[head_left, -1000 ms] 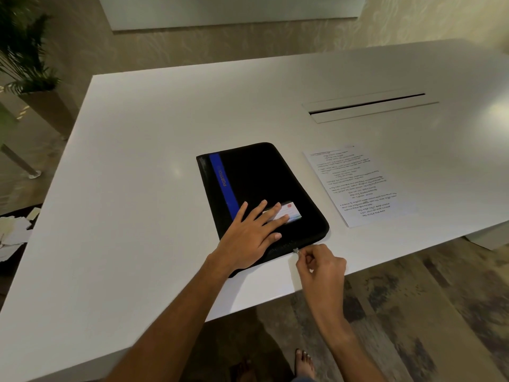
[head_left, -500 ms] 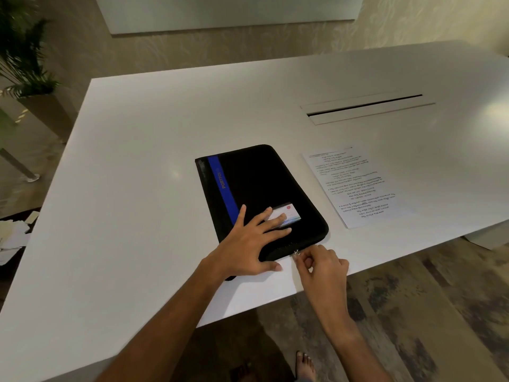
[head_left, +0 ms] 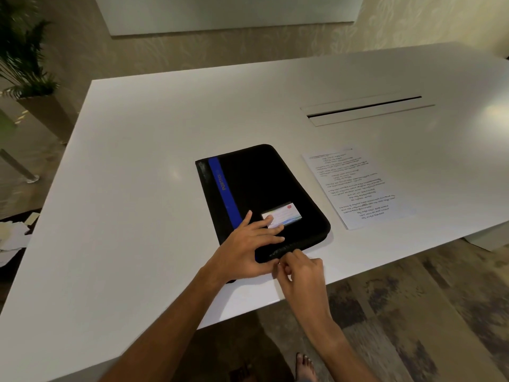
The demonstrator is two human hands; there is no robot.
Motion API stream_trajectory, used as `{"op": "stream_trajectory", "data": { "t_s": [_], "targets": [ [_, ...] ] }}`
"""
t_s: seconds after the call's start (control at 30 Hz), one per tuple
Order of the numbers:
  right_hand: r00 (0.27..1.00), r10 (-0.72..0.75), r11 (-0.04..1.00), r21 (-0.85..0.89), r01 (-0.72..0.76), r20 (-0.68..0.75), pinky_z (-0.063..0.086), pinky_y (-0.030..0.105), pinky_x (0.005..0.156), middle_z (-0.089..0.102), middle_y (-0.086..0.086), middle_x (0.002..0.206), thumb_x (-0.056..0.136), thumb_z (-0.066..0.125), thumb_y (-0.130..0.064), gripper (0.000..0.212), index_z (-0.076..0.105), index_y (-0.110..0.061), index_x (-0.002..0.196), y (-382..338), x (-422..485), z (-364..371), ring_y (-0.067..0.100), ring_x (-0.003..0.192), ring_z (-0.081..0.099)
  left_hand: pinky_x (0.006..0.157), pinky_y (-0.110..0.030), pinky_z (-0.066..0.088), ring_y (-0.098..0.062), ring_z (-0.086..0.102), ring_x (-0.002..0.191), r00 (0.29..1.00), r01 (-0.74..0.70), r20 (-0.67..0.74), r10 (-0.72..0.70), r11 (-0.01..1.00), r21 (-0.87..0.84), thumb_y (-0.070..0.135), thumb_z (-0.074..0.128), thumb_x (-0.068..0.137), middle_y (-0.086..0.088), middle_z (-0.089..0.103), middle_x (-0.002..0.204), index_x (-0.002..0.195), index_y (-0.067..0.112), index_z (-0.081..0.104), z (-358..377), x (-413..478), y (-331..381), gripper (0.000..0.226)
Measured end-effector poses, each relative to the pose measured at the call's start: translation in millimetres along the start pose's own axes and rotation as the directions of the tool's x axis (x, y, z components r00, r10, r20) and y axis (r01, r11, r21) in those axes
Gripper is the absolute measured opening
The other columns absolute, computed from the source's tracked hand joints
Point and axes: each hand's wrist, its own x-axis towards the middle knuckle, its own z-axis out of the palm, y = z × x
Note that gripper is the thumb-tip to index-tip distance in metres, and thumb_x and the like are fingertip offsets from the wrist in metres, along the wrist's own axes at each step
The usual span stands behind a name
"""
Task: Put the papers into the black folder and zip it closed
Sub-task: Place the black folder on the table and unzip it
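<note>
We judge this to be the unzipping step: the flat black fabric folder with a blue stripe (head_left: 256, 186) lies shut on the glossy white table (head_left: 137, 188), and the papers, a white printed sheet stack (head_left: 355, 187), lie outside it, beyond and to the right of both hands.

Our left hand (head_left: 248, 246) is spread wide and pressed flat on the folder's near corner, fingertips touching the small card in the clear label window (head_left: 283, 215). Our right hand (head_left: 300, 271) sits just beside it at the folder's near edge, fingers pinched narrow at the zip line; a glint suggests the small metal zip pull (head_left: 279, 262), though it is too tiny to be sure.

Next, we think, the pull must be drawn along the edge and round the rounded corner to the right of the hands while the left hand pins the folder against sliding on the slick top.

Far beyond the hands a long cable slot (head_left: 366, 108) is set into the table. Well off to the left stand a green potted plant (head_left: 22, 56) and scattered white scraps (head_left: 13, 235) on the floor. A patterned beige wall lies behind.
</note>
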Motion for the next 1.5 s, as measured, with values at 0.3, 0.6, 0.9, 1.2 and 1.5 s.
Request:
{"op": "stream_trajectory", "data": {
  "t_s": [0.3, 0.6, 0.9, 1.2, 1.5],
  "targets": [
    [0.990, 0.127, 0.991, 0.035, -0.129, 0.059, 0.043, 0.026, 0.077, 0.073, -0.002, 0.089, 0.092, 0.086, -0.012, 0.007, 0.079, -0.014, 0.092, -6.8, -5.4, 4.0, 0.022, 0.077, 0.064, 0.127, -0.047, 0.043, -0.016, 0.068, 0.134, 0.904, 0.156, -0.299, -0.305, 0.887, -0.434, -0.002, 0.057, 0.102, -0.004, 0.078, 0.134, 0.123, 0.005, 0.079, -2.5, -4.8, -5.6, 0.032],
    [0.987, 0.117, 0.984, 0.125, -0.130, 0.111, 0.042, 0.024, 0.078, 0.070, -0.001, 0.083, 0.090, 0.086, -0.008, 0.010, 0.078, -0.012, 0.086, -32.5, -17.7, 16.5, 0.020, 0.073, 0.063, 0.128, -0.037, 0.040, -0.013, 0.066, 0.136, 0.759, 0.263, -0.295, -0.580, 0.688, -0.677, -0.006, 0.047, 0.111, 0.000, 0.080, 0.130, 0.115, 0.004, 0.079, -4.2, 1.4, -1.5, 0.035],
    [0.987, 0.069, 0.983, 0.156, -0.092, 0.145, 0.042, 0.022, 0.078, 0.072, -0.004, 0.085, 0.091, 0.086, -0.014, 0.009, 0.078, -0.016, 0.091, -45.0, -24.3, 29.0, 0.014, 0.076, 0.061, 0.107, -0.010, 0.046, -0.016, 0.070, 0.129, 0.713, 0.253, -0.291, -0.637, 0.622, -0.741, -0.003, 0.045, 0.112, -0.003, 0.082, 0.122, 0.112, 0.002, 0.081, -8.7, 5.5, -1.6, 0.036],
    [0.991, 0.048, 0.987, 0.147, -0.066, 0.124, 0.040, 0.025, 0.078, 0.071, -0.007, 0.086, 0.090, 0.087, -0.018, 0.012, 0.076, -0.021, 0.092, -49.3, -29.8, 36.6, 0.007, 0.075, 0.051, 0.106, -0.017, 0.052, -0.016, 0.072, 0.121, 0.678, 0.270, -0.295, -0.673, 0.602, -0.752, 0.003, 0.044, 0.113, -0.002, 0.083, 0.114, 0.109, 0.003, 0.081, -9.0, 8.8, -3.7, 0.037],
    [0.989, 0.012, 0.987, 0.154, -0.035, 0.147, 0.040, 0.025, 0.075, 0.065, -0.013, 0.081, 0.090, 0.087, -0.018, 0.017, 0.072, -0.025, 0.087, -49.6, -28.0, 39.9, 0.004, 0.074, 0.044, 0.105, -0.014, 0.049, -0.012, 0.073, 0.116, 0.662, 0.323, -0.288, -0.692, 0.611, -0.723, 0.001, 0.046, 0.112, 0.001, 0.083, 0.109, 0.103, 0.007, 0.083, -9.7, 14.4, 0.2, 0.038]
  ]
}}
